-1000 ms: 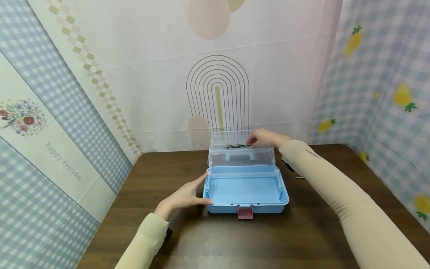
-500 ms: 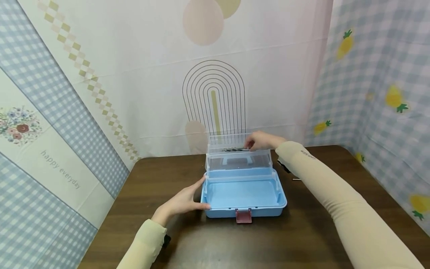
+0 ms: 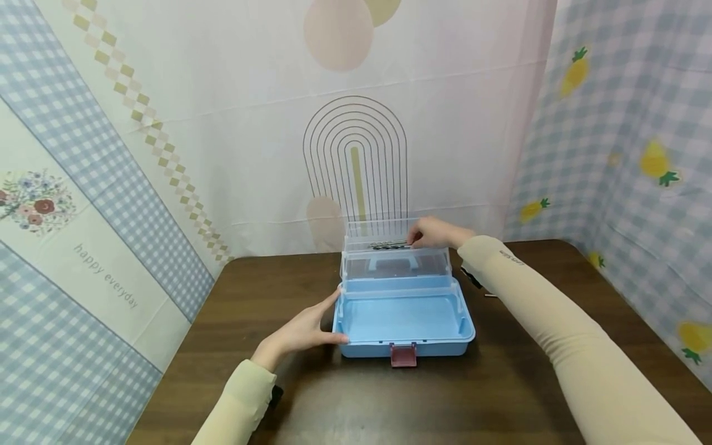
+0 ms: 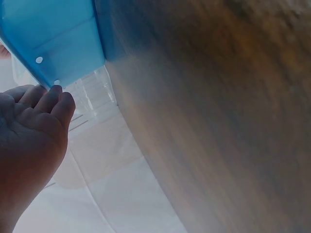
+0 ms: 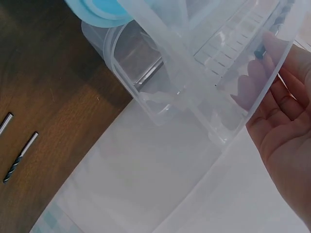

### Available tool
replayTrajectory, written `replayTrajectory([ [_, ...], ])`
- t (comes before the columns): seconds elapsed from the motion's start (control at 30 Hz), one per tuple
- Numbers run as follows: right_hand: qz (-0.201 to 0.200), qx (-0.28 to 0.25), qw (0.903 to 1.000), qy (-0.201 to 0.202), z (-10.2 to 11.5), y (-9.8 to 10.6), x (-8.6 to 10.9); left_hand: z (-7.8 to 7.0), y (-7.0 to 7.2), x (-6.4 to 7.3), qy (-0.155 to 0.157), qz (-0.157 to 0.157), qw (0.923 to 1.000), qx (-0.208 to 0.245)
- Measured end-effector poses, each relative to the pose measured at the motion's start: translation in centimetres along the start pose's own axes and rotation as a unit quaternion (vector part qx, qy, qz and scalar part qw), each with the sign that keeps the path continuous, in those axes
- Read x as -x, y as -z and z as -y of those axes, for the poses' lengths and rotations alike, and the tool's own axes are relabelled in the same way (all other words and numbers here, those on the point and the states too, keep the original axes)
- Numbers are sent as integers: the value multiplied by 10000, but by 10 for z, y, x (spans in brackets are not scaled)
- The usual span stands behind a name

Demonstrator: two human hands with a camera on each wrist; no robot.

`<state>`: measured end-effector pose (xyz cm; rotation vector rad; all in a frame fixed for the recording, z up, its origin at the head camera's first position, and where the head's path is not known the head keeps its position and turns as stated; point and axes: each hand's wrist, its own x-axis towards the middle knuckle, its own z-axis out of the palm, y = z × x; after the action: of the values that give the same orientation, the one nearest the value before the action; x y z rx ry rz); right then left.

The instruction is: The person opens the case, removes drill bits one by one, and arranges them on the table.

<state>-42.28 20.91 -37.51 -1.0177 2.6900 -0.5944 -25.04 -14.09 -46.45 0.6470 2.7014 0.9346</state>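
A light-blue toolbox (image 3: 404,318) with clear tiered trays stands unfolded on the table. My left hand (image 3: 300,330) spans its left end, thumb at the front corner and index finger toward the back; in the left wrist view, fingertips touch the blue side wall (image 4: 58,43). At the upper clear tray (image 3: 358,243), my right hand (image 3: 436,233) pinches the end of a drill bit (image 5: 261,51), partly hidden by the cloudy plastic. Several dark, spiral drill bits (image 3: 387,246) lie together in that tray, left of the right fingertips.
Two loose drill bits lie on the brown table (image 3: 267,278) right of the toolbox; the right wrist view shows one whole bit (image 5: 22,156) and a cut-off shank (image 5: 6,122). A patterned cloth (image 3: 267,154) hangs behind the table. A dark-pink latch (image 3: 403,355) hangs at the front.
The head view has shifted slightly. Both hands keep nearly the same places on the toolbox, and the right fingers stay at the drill bits in the upper tray.
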Motion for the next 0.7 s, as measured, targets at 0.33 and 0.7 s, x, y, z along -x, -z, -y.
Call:
replayTrajectory([
  [0.33,-101,316,9993,186,0,0,0,-1,3,-1,1,29,10000,-20],
  [0.7,-641,337,9968,328,7,19,1,-2,3,0,60,34,10000,-46],
])
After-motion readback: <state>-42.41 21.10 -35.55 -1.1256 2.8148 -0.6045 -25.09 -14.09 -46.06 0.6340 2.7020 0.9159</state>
